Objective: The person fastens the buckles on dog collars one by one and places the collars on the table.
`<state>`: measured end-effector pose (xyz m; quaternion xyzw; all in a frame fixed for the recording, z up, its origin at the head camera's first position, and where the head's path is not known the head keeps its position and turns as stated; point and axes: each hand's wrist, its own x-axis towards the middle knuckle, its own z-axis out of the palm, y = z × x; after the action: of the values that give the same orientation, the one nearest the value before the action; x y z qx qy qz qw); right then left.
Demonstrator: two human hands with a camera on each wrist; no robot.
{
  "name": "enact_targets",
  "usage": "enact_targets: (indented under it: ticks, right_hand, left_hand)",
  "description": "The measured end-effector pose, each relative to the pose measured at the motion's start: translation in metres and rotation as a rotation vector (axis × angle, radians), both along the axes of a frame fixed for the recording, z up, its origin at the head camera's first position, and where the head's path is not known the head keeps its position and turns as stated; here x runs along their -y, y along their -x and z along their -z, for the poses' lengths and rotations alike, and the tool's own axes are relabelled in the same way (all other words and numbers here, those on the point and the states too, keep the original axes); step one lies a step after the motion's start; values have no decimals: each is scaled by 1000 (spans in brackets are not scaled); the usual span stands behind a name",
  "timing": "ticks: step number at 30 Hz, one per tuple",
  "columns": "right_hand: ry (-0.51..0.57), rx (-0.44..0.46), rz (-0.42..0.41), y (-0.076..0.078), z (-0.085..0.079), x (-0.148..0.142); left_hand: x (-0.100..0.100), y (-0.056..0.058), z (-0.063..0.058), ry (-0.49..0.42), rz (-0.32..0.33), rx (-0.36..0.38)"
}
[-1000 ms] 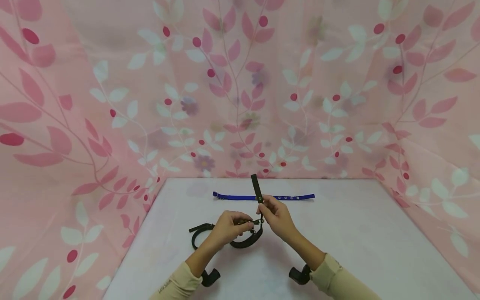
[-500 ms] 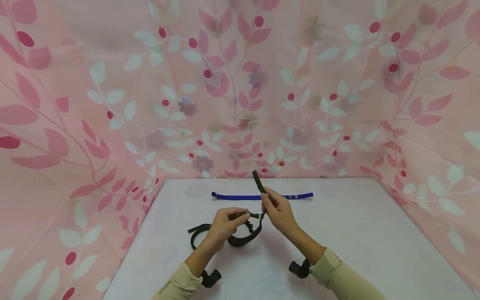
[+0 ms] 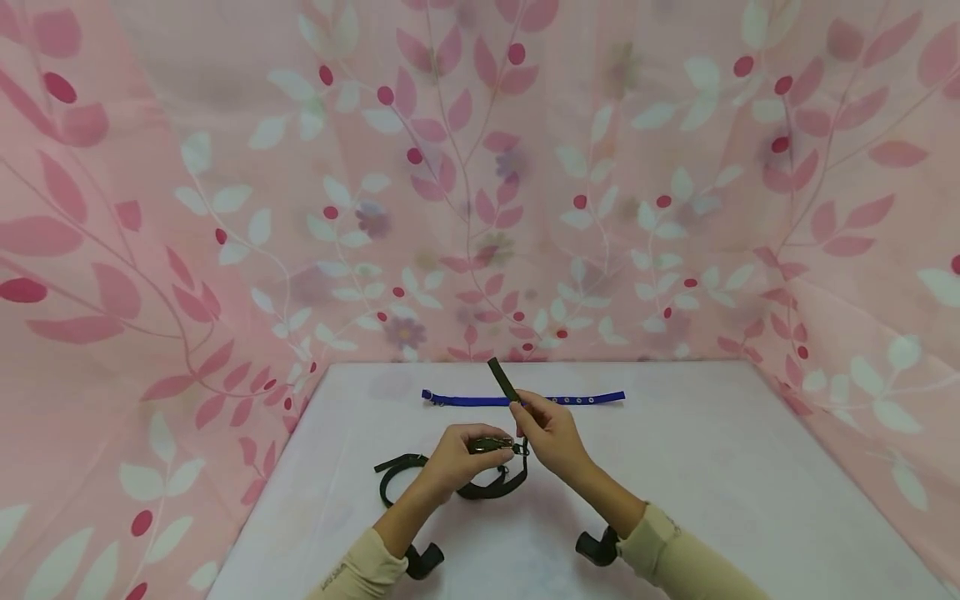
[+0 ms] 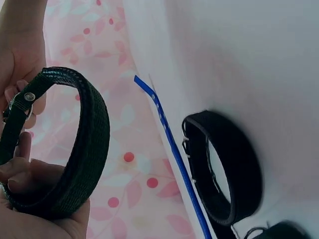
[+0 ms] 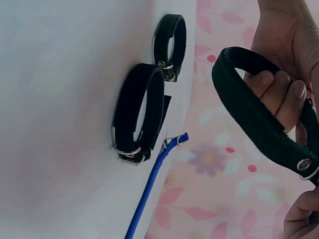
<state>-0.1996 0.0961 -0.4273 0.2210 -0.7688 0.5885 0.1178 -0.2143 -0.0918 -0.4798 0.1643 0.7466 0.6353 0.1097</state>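
Observation:
Both hands hold a dark green dog collar, curved into a loop, with metal eyelets and a metal buckle. My left hand point(image 3: 453, 457) pinches the buckle part of this collar point(image 4: 94, 134) between thumb and fingers. Just to the right and a little higher, my right hand point(image 3: 551, 429) pinches the strap, whose free end point(image 3: 501, 379) sticks up and leans left. In the right wrist view, fingers curl inside the padded loop point(image 5: 249, 117). The strap runs through metal hardware between the two hands. Part of the buckle is hidden by the left fingers.
Behind the hands a blue collar point(image 3: 465, 402) lies flat across the white table point(image 3: 675, 475). A black collar point(image 5: 134, 109) stands looped, with another dark green collar point(image 5: 172, 45) close by. Dark wrist-camera housings point(image 3: 423, 561) hang under both forearms. Pink floral cloth point(image 3: 480, 167) surrounds the table.
The strap's free end has tipped over to the left, and less of it shows above the right hand than a second ago. My left hand has shifted slightly right, keeping its pinch.

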Motion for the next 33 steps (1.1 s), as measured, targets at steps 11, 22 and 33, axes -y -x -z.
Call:
enact_targets:
  ticks: [11,22,33]
  right_hand:
    - [-25,-45,10,-1,0,3]
    - [41,-134,20,-1,-3,-2]
    - [6,-116,10,-4,1,-5]
  left_hand:
    - [-6,2,-1,-109,-71,31]
    - [-6,6,0,-233,-94,123]
    - [5,1,3,-297,-173,97]
